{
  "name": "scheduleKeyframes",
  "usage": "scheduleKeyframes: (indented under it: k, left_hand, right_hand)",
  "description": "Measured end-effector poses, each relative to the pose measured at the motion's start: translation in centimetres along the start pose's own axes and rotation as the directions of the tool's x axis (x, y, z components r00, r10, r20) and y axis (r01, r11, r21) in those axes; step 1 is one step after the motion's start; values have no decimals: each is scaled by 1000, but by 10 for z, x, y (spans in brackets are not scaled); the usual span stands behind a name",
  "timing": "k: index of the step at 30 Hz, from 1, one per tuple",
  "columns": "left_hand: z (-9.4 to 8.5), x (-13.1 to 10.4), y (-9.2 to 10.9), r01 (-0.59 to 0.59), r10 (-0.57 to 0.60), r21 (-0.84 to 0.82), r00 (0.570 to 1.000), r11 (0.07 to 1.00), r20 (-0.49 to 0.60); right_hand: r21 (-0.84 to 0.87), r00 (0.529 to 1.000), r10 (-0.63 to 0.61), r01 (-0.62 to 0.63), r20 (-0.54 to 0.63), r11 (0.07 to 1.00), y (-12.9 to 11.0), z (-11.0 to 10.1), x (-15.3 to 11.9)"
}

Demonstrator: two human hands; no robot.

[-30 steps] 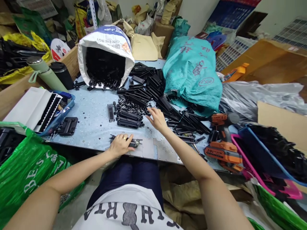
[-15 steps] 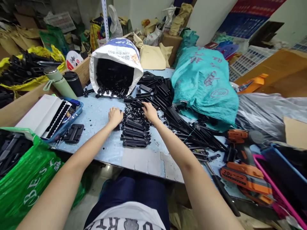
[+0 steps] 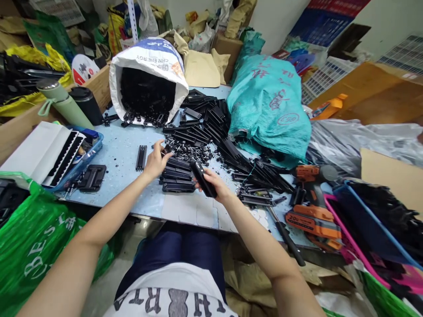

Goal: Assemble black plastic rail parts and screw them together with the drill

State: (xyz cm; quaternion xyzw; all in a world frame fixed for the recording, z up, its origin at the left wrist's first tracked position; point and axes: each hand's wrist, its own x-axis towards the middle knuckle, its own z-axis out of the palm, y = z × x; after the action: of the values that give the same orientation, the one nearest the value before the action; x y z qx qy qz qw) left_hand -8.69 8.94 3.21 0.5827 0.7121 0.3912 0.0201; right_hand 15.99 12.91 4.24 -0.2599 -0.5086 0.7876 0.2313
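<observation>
My right hand (image 3: 214, 184) grips a long black plastic part (image 3: 202, 177), held tilted above the table's front. My left hand (image 3: 156, 160) is at the left edge of a heap of screws and small black pieces (image 3: 193, 152), thumb and fingers curled together; what they pinch is small and dark, too small to name. Between the hands lies a row of black plastic bars (image 3: 178, 176), stacked side by side. Another black bar (image 3: 141, 157) lies alone to the left of my left hand.
A white sack (image 3: 148, 55) spills black parts at the back. A teal sack (image 3: 269, 101) stands right, by a pile of black bars (image 3: 228, 141). An orange cordless drill (image 3: 313, 215), a screwdriver (image 3: 291, 242) and a blue tray (image 3: 95, 145) are on the table.
My right hand has left the heap and come toward me, lifting the long black part. My left hand remains beside the heap with its fingers shifted. The lone bar at left is now uncovered.
</observation>
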Motion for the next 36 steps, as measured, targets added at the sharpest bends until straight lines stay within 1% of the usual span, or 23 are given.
scheduleKeyframes:
  k: [2, 3, 4, 5, 6, 8, 9, 10, 11, 12, 14, 15, 16, 17, 18, 19, 22, 25, 26, 28, 30, 33, 36]
  left_hand:
    - [-5, -26, 13, -133, 135, -24, 989, 991, 67]
    - [-5, -34, 16, -164, 164, -5, 981, 986, 108]
    - [-4, -39, 16, -151, 145, 35, 980, 988, 137]
    - [-3, -39, 12, -88, 74, 90, 987, 992, 146]
    - [-2, -36, 7, 11, -30, 147, 991, 989, 128]
    - [-1, -26, -7, 223, -233, 181, 972, 958, 34]
    - [-2, -21, -13, 301, -303, 121, 953, 946, -9]
    - [-5, -17, -17, 369, -368, 6, 929, 930, -27]
    - [-8, -15, -18, 424, -429, -156, 903, 892, 1]
    - [-12, -15, -17, 472, -476, -338, 876, 814, 77]
    - [-22, -19, -8, 540, -480, -627, 830, 561, 286]
    - [-26, -24, 0, 555, -441, -705, 819, 442, 368]
    - [-29, -29, 8, 558, -398, -747, 817, 362, 417]
    - [-31, -36, 17, 555, -366, -764, 821, 328, 439]
    - [-32, -43, 27, 553, -351, -761, 825, 338, 444]
    - [-31, -51, 37, 553, -338, -740, 829, 383, 445]
    - [-18, -79, 67, 506, -242, -630, 854, 589, 460]
    - [-3, -105, 90, 404, -95, -556, 860, 726, 501]
    - [0, -111, 96, 349, -66, -542, 879, 765, 473]
    - [3, -118, 103, 203, -17, -501, 936, 841, 351]
    - [3, -121, 107, 66, 38, -432, 973, 899, 227]
    - [3, -124, 113, -42, 106, -361, 982, 932, 159]
    - [8, -132, 121, -81, 107, -369, 993, 926, 51]
  right_hand:
    - [-15, 998, 21, -22, -66, 1000, 15, 0, -23]
    - [-29, 993, 23, -27, -115, 999, 22, 0, -32]
    - [-47, 986, 19, -27, -167, 999, 29, -2, -41]
    - [-69, 976, 7, -23, -217, 997, 35, -3, -48]
    - [-92, 965, -10, -14, -260, 996, 40, -5, -55]
    - [-135, 946, -56, 12, -320, 991, 47, -9, -66]
    - [-150, 938, -75, 24, -339, 988, 49, -11, -71]
    - [-158, 932, -86, 32, -353, 987, 50, -12, -75]
    - [-156, 928, -90, 35, -361, 987, 50, -13, -79]
    - [-146, 927, -85, 34, -365, 989, 49, -13, -82]
    - [-117, 931, -69, 29, -359, 993, 48, -10, -84]
    - [-107, 934, -66, 30, -350, 994, 47, -7, -84]
    - [-102, 939, -70, 37, -337, 994, 46, -3, -82]
    - [-100, 944, -76, 46, -323, 994, 45, 2, -80]
    - [-96, 947, -83, 56, -310, 994, 45, 7, -77]
    - [-85, 950, -89, 66, -300, 994, 45, 13, -74]
    - [-26, 952, -96, 92, -292, 995, 46, 30, -63]
    - [25, 945, -94, 107, -313, 994, 50, 39, -57]
    - [26, 944, -102, 116, -314, 993, 50, 40, -57]
    - [-22, 945, -146, 146, -294, 989, 51, 37, -59]
    - [-141, 947, -214, 184, -239, 973, 50, 30, -64]
    - [-363, 937, -311, 238, -158, 901, 47, 22, -73]
    - [-479, 902, -407, 295, -146, 827, 45, 21, -77]
